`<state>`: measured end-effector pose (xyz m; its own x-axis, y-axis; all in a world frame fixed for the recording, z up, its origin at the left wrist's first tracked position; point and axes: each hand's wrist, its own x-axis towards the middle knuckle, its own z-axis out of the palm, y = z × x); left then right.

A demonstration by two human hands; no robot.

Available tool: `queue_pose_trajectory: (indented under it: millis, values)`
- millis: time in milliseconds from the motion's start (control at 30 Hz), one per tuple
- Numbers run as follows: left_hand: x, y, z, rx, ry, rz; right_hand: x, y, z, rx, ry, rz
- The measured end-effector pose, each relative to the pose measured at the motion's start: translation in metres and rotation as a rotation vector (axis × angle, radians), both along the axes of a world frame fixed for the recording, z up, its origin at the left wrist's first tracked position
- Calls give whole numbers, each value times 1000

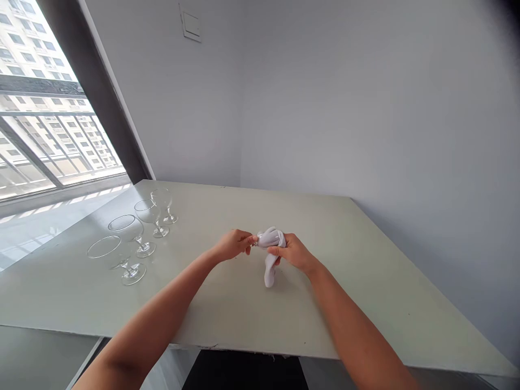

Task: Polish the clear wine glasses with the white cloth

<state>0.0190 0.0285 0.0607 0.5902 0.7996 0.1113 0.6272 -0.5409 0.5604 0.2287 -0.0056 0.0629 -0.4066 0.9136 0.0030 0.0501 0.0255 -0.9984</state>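
Note:
A white cloth (271,238) is bunched up just above the table, and one end of it hangs down. My right hand (294,252) is closed around the cloth from the right, thumb in front. On the other side, my left hand (235,244) pinches a small clear, shiny part at the bundle's left end. It looks like the stem of a stemmed glass (255,244); the rest is hidden by cloth and fingers.
Several clear stemmed glasses (134,273) stand upright in a slanting row on the left of the pale table (227,314). Grey walls (345,108) meet behind it. A window (49,124) is at the left, and a wall switch (191,25) is above.

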Motion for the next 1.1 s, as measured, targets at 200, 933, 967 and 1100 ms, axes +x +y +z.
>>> queue_pose_trajectory:
  millis: [200,933,967,1100]
  values:
    - [13,-13,-1,778,121,228,-12,6,-11,-208,339,-232]
    - [17,-10,-17,754,174,219,2,12,-13,-127,141,-120]
    - [17,-11,-18,761,171,224,2,12,-13,-121,139,-123]
    - [19,-13,-18,783,152,238,2,12,-16,-102,132,-141]
